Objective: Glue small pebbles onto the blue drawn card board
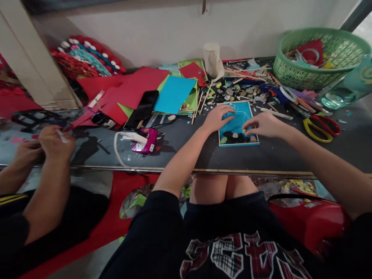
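Observation:
A small blue card [241, 118] framed with wooden sticks lies on the dark table [290, 155] in front of me. A row of dark and pale pebbles [235, 136] sits along its near edge. My left hand [217, 117] rests on the card's left side with its fingers curled loosely over the blue surface. My right hand [263, 124] is at the card's right side, its fingertips pinched on a small pale pebble [245, 131] in the row.
Loose pebbles [236, 92] and wooden sticks lie behind the card. Red and yellow scissors [321, 127], a green basket [316, 58], a glass bottle [348, 87], coloured paper [173, 94], a black phone [142, 109] and a pink glue gun [145, 141] stand around. Another person's hands [43, 147] work at the left.

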Action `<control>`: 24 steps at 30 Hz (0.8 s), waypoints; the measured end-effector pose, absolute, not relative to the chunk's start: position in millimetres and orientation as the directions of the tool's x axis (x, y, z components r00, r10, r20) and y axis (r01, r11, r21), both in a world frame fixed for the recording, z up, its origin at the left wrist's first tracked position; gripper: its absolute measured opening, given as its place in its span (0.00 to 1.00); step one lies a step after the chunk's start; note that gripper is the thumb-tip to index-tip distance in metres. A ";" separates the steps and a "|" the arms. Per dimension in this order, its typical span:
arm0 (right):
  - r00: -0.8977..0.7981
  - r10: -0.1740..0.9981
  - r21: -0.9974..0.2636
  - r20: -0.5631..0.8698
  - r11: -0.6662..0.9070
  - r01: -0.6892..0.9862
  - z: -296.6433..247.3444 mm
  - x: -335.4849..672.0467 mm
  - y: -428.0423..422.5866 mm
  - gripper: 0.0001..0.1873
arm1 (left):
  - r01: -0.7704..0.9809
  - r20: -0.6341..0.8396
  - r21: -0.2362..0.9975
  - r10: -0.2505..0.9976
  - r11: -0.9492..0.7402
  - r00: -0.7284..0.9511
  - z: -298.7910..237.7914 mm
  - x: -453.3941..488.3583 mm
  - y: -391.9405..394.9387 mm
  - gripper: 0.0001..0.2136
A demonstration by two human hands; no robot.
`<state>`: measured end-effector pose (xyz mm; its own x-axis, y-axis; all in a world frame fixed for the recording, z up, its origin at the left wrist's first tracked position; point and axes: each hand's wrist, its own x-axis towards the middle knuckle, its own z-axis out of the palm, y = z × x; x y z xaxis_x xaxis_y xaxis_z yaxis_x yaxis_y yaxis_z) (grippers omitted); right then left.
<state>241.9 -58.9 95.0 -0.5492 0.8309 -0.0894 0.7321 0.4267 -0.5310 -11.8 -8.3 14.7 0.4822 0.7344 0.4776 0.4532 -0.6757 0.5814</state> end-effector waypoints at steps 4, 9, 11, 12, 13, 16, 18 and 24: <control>-0.554 0.793 -0.398 -0.253 0.437 0.807 103.7 238.9 -55.1 0.08 | 0.541 0.424 0.403 0.675 -0.738 0.604 16.4 -5.8 -13.3 0.14; -0.568 0.736 -0.361 -0.368 0.450 0.817 111.8 231.9 -50.6 0.12 | 0.571 0.430 0.323 0.654 -0.755 0.622 15.9 -3.5 -14.6 0.13; -0.591 0.718 -0.329 -0.366 0.494 0.804 116.1 229.5 -50.5 0.12 | 0.576 0.440 0.307 0.650 -0.757 0.620 14.4 -4.3 -13.6 0.13; -0.606 0.712 -0.315 -0.354 0.520 0.794 118.0 228.3 -50.6 0.12 | 0.575 0.442 0.302 0.646 -0.761 0.622 13.6 -4.6 -13.2 0.13; -0.618 0.707 -0.303 -0.343 0.539 0.785 119.4 227.2 -50.7 0.11 | 0.573 0.443 0.300 0.643 -0.763 0.625 13.0 -4.9 -12.9 0.13; -0.612 0.712 -0.294 -0.345 0.537 0.791 121.2 223.7 -52.3 0.09 | 0.568 0.446 0.303 0.640 -0.765 0.625 11.6 -5.1 -12.8 0.13; -0.601 0.710 -0.312 -0.366 0.515 0.799 121.7 220.7 -55.3 0.07 | 0.567 0.457 0.299 0.636 -0.768 0.621 10.9 -4.7 -13.2 0.13; -0.582 0.716 -0.169 -0.386 0.565 0.807 133.3 203.9 -71.8 0.10 | 0.565 0.500 0.270 0.615 -0.780 0.610 9.0 -4.8 -13.7 0.12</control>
<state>203.9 -71.8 133.3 -0.5819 0.7159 -0.3857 0.8074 0.5653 -0.1688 -4.8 -13.7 9.0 0.6095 0.6149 0.5005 0.5647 -0.7798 0.2703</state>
